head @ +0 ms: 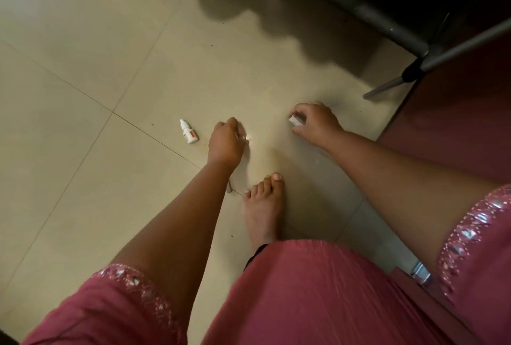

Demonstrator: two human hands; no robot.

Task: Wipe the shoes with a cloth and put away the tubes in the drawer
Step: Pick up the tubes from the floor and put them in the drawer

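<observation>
Glossy smooth floor tiles (83, 40), white plastic dropper bottle (188, 132), metal chair legs (392, 26), sequin-trimmed pink cloth (304, 289).

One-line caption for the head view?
Both hands reach to the tiled floor: right hand gripping a small white item, left hand beside a dropper bottle.

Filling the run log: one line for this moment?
left hand: on floor item, unclear | right hand: grips small white box | small white dropper bottle: lying on beige tiled floor, untouched

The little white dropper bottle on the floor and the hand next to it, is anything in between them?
No. In the head view, only bare beige tile floor separates the small white dropper bottle from the left hand.
</observation>
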